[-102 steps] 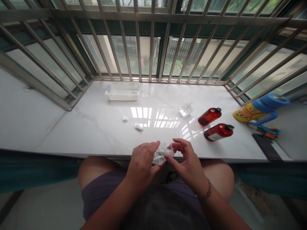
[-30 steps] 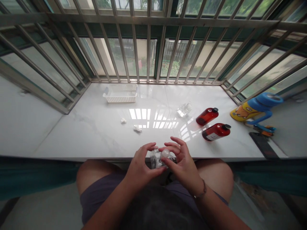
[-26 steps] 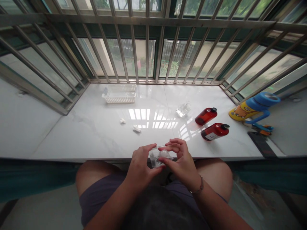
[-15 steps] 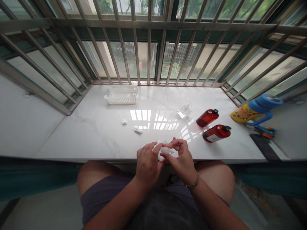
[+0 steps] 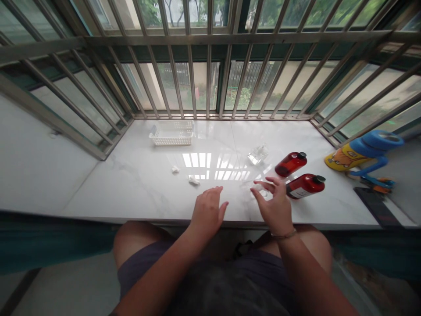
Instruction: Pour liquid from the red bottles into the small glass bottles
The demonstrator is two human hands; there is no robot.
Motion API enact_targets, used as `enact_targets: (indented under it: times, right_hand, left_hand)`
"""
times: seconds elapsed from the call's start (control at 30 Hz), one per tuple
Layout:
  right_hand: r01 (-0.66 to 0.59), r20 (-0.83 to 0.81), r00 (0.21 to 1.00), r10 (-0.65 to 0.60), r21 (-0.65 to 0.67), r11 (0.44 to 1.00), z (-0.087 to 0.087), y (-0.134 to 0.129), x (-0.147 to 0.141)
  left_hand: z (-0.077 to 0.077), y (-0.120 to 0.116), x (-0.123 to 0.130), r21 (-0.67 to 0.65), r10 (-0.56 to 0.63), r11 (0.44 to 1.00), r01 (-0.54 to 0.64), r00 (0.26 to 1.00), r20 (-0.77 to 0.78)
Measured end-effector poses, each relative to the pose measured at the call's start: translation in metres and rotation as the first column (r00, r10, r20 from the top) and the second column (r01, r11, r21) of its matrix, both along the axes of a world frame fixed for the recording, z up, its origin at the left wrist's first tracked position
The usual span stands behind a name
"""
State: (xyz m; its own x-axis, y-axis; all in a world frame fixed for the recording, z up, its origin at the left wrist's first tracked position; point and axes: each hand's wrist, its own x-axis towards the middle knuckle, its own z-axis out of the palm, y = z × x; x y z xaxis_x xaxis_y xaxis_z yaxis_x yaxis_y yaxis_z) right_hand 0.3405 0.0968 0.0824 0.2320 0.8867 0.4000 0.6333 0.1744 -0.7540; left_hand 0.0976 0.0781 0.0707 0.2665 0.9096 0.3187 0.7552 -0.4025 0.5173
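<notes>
Low over the white counter's front edge, my left hand (image 5: 206,211) has its thumb apart from its fingers and holds nothing. My right hand (image 5: 276,206) is to the right, its thumb and fingers around a small clear container (image 5: 260,190) at the countertop. The fingers partly cover that container, so its full shape is hidden. Just beyond lies a clear glass-like item (image 5: 258,154). A red bottle with a black cap and white label (image 5: 305,186) lies right beside my right hand, and a second red bottle (image 5: 290,164) lies behind it.
Two crumpled white scraps (image 5: 194,180) lie left of centre on the white counter (image 5: 144,188). A white perforated basket (image 5: 173,139) stands near the barred window. At the right are a blue and yellow flask (image 5: 362,151) and a dark phone (image 5: 375,206).
My hands have come apart. The right one has moved right and forward with the small clear container, while the left has let go of it and stays near the front edge.
</notes>
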Motion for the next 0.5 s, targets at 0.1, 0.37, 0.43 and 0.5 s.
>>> enact_targets:
  times: [0.1, 0.37, 0.43, 0.5]
  right_hand:
    - [0.113, 0.09, 0.989, -0.117, 0.044, 0.993, 0.0, 0.023, 0.034]
    - [0.219, 0.249, 0.945, -0.212, -0.001, 0.976, -0.021, 0.06, 0.074]
    - [0.203, 0.287, 0.939, -0.191, -0.012, 0.979, -0.024, 0.06, 0.075]
    - [0.196, 0.351, 0.916, -0.195, 0.034, 0.98, -0.023, 0.055, 0.072]
  left_hand:
    - [-0.012, 0.027, -0.033, -0.088, 0.155, 0.982, -0.169, 0.977, -0.149]
    - [-0.023, 0.081, -0.09, -0.191, 0.199, 0.958, -0.212, 0.976, -0.086]
    - [-0.022, 0.084, -0.092, -0.217, 0.22, 0.951, -0.219, 0.975, -0.018]
    - [-0.021, 0.082, -0.091, -0.26, 0.245, 0.94, -0.22, 0.967, 0.07]
